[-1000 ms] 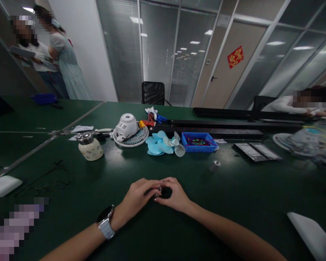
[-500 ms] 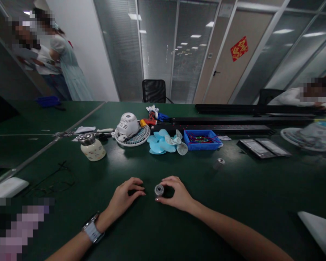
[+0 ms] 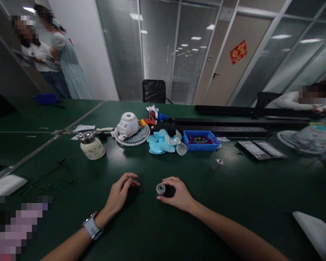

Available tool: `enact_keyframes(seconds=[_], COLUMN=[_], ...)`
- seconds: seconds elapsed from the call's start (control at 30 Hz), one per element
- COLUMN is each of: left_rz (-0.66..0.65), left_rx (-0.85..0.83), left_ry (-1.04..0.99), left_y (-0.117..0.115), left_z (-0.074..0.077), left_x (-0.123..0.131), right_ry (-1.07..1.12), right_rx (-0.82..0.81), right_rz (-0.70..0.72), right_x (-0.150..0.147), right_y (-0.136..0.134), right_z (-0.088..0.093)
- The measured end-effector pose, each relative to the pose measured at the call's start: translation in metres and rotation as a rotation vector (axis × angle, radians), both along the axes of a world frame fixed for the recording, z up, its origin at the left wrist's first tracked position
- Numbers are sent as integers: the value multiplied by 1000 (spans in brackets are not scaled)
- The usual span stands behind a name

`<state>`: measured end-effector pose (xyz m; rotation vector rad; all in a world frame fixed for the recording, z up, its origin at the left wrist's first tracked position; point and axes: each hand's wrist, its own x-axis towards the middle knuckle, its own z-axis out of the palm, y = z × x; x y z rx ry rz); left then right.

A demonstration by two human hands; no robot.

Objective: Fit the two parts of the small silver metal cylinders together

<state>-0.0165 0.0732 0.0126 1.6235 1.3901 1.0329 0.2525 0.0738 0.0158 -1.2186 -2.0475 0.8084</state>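
Between the thumb and fingers of my right hand [image 3: 177, 192] is a small round metal cylinder [image 3: 161, 189] with a ringed top, upright on the green table [image 3: 152, 232]. My left hand [image 3: 123, 189] hovers over the table to its left, fingers loosely bent and apart, holding nothing. A tiny dark ring-like piece [image 3: 141, 190] lies on the table just right of my left fingertips. A similar metal cylinder [image 3: 218, 163] stands farther off to the right.
Behind my hands are a cream jar [image 3: 93, 148], a white fan part [image 3: 129, 127], blue fan blades [image 3: 160, 141] and a blue tray [image 3: 202, 145] of wires. Long black rails [image 3: 228, 122] lie beyond. A white device [image 3: 316, 233] sits at right. Several people are in the background.
My left hand has drawn back left from the cylinder, and the tiny dark piece now shows on the table beside it. My right hand keeps its hold on the cylinder.
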Motion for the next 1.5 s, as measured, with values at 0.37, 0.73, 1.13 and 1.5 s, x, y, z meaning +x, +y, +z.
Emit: enact_keyframes(seconds=[0.37, 0.73, 1.13, 1.5], left_rz=[-40, -51, -42, -74], left_rx=[39, 34, 50, 30], left_ry=[7, -11, 37, 80], left_y=[1, 1, -1, 2], left_z=[1, -1, 3, -1], left_x=[-1, -1, 0, -3], right_ry=[-111, -442, -333, -258], right_rx=[132, 962, 154, 442], right_rz=[-673, -435, 229, -63], right_x=[185, 151, -69, 75], right_y=[-14, -37, 24, -3], right_z=[-24, 12, -4, 29])
